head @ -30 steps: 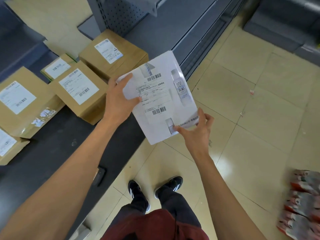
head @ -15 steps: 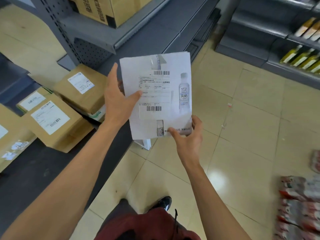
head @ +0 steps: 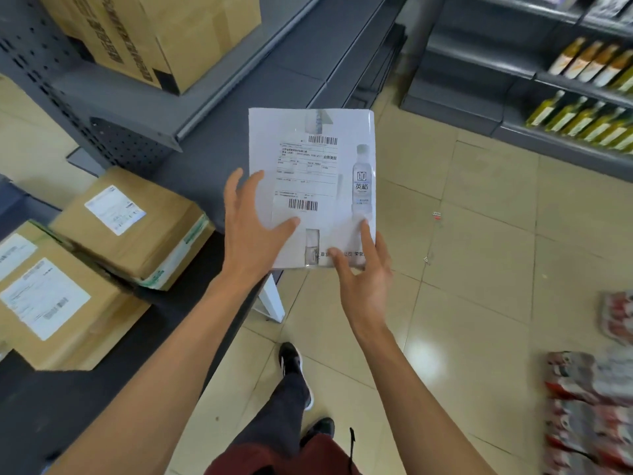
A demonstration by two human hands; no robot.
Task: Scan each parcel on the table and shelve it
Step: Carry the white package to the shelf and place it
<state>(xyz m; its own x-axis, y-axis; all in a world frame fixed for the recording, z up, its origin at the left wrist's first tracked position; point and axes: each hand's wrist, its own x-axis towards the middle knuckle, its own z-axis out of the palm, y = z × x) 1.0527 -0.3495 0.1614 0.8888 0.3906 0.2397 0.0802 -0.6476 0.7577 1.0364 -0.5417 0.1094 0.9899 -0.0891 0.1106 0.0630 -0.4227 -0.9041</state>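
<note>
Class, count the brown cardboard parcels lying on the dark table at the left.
3: one nearest the shelf, one in front of it, and one partly hidden behind at the frame's left edge. More may lie out of view.

White parcel held flat, label up, above the floor just past the worktop edge. Left hand: thumb on label, fingers at the left edge. Right hand: thumb and fingers at the bottom right corner. Two brown boxes lie on the worktop, labels up. Large carton on grey shelf. Bottles shelved at right.
</note>
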